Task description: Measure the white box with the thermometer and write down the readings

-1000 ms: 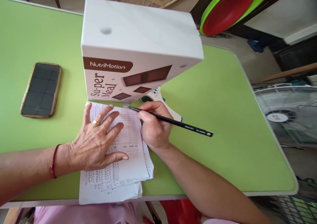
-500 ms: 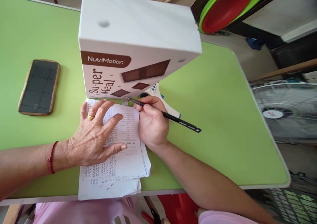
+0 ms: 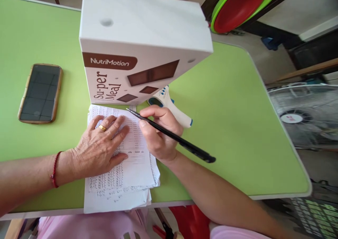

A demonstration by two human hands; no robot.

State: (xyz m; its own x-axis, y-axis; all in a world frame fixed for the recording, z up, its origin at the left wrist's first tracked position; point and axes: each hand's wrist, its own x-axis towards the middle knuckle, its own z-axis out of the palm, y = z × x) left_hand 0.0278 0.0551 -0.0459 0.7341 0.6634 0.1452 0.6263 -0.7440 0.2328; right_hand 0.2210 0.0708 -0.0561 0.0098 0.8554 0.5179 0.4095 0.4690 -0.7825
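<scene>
- The right hand (image 3: pixel 161 133) is gripping a black writing tool (image 3: pixel 174 137) between thumb and fingers; its tip is hovering over or meeting the paper near the far edge, and I cannot tell which.
- The left hand (image 3: pixel 101 144) is lying flat, fingers a little spread, gripping nothing and pressing on the top sheet (image 3: pixel 137 177).
- That sheet is resting on further papers (image 3: pixel 116 205) at the table's near edge, squarely under both hands.
- Dense columns of marks are already filling its left part, and faint printed-looking lines are running down the right; the lower right is showing bare paper, so I judge it partly filled. The left hand is hiding some of it.
- A tall white box (image 3: pixel 145 22) is standing right at the papers' far edge, leaving little room beyond the tip.
- A white handheld device (image 3: pixel 175 110) is lying just beyond the right hand.
- A phone (image 3: pixel 41 93) is lying clear to the left on the green table (image 3: pixel 224 133).
</scene>
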